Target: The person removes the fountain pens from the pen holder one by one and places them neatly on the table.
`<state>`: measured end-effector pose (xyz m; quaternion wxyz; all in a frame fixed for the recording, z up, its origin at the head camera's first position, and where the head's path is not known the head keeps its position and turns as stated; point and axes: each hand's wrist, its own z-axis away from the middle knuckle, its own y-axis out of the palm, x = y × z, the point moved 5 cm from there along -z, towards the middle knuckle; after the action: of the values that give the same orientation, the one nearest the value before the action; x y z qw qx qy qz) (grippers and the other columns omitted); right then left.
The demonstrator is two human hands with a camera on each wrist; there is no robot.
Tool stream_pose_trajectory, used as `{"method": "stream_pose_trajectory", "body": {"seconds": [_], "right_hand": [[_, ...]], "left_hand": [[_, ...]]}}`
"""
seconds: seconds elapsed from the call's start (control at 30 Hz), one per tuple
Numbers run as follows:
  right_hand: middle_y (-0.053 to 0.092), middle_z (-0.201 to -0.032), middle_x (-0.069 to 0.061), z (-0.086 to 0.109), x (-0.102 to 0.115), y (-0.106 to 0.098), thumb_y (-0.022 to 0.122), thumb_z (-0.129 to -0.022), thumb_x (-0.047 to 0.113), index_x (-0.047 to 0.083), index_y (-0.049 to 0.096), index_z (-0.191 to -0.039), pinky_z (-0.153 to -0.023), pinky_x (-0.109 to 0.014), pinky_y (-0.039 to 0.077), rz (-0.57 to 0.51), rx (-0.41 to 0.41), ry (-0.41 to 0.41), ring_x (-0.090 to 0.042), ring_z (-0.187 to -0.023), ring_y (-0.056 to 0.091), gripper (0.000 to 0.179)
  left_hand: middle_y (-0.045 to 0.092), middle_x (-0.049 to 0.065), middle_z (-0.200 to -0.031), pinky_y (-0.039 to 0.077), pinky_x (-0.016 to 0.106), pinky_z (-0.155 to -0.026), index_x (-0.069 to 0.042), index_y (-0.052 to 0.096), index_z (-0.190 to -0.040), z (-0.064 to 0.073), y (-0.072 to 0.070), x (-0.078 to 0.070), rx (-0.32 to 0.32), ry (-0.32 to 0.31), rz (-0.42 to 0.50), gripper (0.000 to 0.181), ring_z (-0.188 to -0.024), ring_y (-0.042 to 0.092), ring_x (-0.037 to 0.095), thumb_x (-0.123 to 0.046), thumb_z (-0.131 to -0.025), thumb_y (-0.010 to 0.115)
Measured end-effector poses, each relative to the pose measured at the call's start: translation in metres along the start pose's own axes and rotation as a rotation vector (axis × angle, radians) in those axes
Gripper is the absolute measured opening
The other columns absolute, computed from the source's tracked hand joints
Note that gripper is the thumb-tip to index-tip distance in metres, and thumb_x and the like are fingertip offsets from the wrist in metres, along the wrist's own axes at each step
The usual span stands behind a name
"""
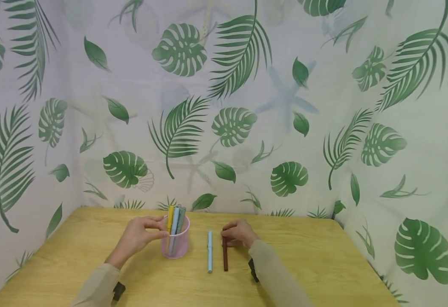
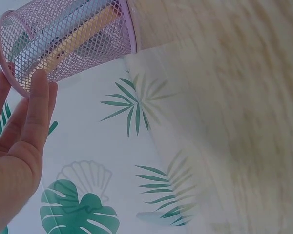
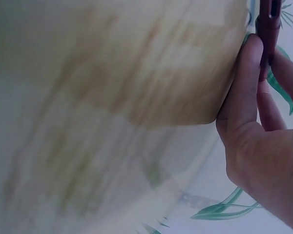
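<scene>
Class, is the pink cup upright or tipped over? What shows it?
Upright. The pink cup has its rim up, its base on the table, and pens poking out above.

free: between pink cup (image 1: 181, 248) and blue pen (image 1: 209, 252) | rightward obstacle: brown pen (image 1: 225, 256)

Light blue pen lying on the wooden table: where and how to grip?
Likely best: pinch the slim light blue pen across mid-barrel, from above. It lies flat, running front to back, with gaps to the pink mesh cup on its left and dark red pen on its right.
</scene>
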<state>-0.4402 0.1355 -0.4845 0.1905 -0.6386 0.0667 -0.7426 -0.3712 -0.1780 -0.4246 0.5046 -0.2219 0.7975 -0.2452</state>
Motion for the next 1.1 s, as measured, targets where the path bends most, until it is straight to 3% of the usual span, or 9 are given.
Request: {"method": "stream_pose_trajectory", "body": {"seconds": [0.47,1.1], "right_hand": [[0.074,-0.09,-0.013,-0.0043,0.0029,0.0024,0.069,-0.088,-0.001,-0.006,0.07,-0.106,-0.066,-0.031,0.061,0.052,0.018,0.017,-0.016,-0.072,0.071,0.018],[0.072,-0.098,-0.015,0.0011,-0.001,0.0023,0.068,-0.09,0.001,-0.008,0.066,-0.114,-0.069,-0.032,0.061,0.056,0.063,0.012,-0.014,-0.077,0.068,0.026]], "left_hand": [[0.067,0.011,-0.126,0.051,0.057,-0.095,-0.022,0.077,-0.078,-0.0034,-0.0017,0.0001,-0.001,-0.003,0.0,0.009,-0.115,0.064,0.038,-0.028,-0.077,0.083],[0.067,0.011,-0.127,0.049,0.058,-0.096,-0.022,0.077,-0.08,-0.001,0.001,0.0008,0.012,-0.011,-0.004,0.012,-0.116,0.062,0.039,-0.032,-0.076,0.083]]}}
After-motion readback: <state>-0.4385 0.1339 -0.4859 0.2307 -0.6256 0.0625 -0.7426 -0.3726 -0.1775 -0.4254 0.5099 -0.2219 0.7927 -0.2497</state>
